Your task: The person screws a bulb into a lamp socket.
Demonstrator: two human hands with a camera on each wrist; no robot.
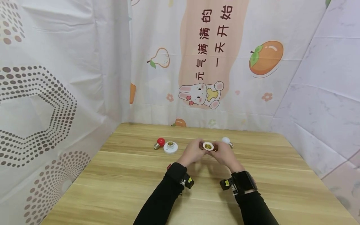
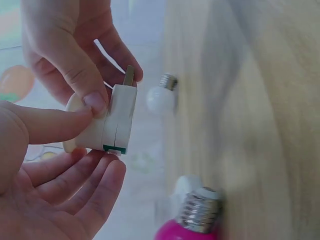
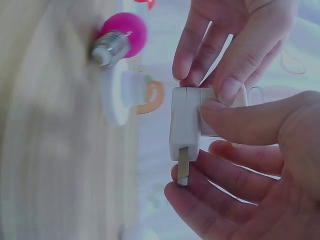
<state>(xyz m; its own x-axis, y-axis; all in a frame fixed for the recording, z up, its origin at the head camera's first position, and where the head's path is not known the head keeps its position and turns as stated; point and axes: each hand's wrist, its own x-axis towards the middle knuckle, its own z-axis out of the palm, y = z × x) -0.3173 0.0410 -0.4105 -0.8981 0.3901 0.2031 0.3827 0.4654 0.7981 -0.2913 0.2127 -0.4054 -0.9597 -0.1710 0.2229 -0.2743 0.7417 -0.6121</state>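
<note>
Both hands hold a white plug-in lamp socket (image 1: pixel 208 146) in front of me, its round threaded opening facing up toward the head camera. My left hand (image 1: pixel 193 153) grips it from the left, thumb against its side. From the other side my right hand (image 1: pixel 225 153) pinches it, the thumb also on the body. A flat metal prong (image 2: pixel 129 75) sticks out of the socket's plug end in the left wrist view. In the right wrist view the prong (image 3: pixel 183 162) points down, close to the right hand's fingers.
Left of the hands lie a red bulb (image 1: pixel 161 142) and a white round lamp base (image 1: pixel 170 147) on the wooden table (image 1: pixel 112 178). A white bulb (image 1: pixel 226 140) lies just behind the right hand. Printed curtains (image 1: pixel 157 93) hang around the back and sides.
</note>
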